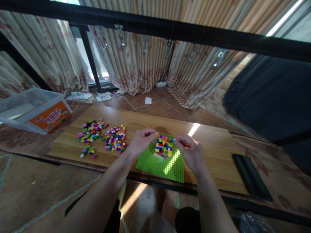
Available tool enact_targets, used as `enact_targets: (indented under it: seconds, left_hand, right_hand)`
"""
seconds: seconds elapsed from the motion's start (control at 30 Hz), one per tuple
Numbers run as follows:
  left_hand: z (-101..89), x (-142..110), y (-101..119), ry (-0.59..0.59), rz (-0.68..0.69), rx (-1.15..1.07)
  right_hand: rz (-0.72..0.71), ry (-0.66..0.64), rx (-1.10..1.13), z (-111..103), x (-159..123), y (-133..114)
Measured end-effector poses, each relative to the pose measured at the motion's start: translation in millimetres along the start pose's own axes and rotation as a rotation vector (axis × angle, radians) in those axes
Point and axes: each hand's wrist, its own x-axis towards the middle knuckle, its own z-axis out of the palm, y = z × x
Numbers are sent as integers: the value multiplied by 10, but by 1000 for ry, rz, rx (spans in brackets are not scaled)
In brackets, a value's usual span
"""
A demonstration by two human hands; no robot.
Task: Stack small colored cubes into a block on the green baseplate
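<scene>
On a green studded baseplate [148, 163] stands a small square structure of multicoloured building bricks [163, 148], with an opening in its top. My left hand [142, 140] hovers by the structure's far left corner, fingertips pinched together; what they hold, if anything, is too small to make out. At the far right corner, my right hand [191, 152] pinches a small light blue brick [174, 139] between thumb and forefinger. A few red and yellow bricks [187, 147] show under its curled fingers.
Loose bricks lie in two heaps, a left pile [91, 131] and a nearer pile [115, 139], on the wooden board [136, 121]. A clear plastic bin [36, 110] stands at far left. To the right lies a long black object [252, 176]. A black rail [155, 21] crosses above.
</scene>
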Motion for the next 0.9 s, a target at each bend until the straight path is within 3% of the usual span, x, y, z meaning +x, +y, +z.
enact_targets:
  seconds: [0.27, 0.53, 0.9]
  left_hand:
    - [-10, 28, -63, 9, 100, 108]
    - [-13, 75, -150, 0, 173, 241]
    - [2, 46, -101, -16, 156, 263]
  right_hand:
    - [30, 3, 1, 3, 6, -1]
    - [-75, -26, -61, 38, -4, 52]
    - [-167, -9, -93, 90, -2, 45]
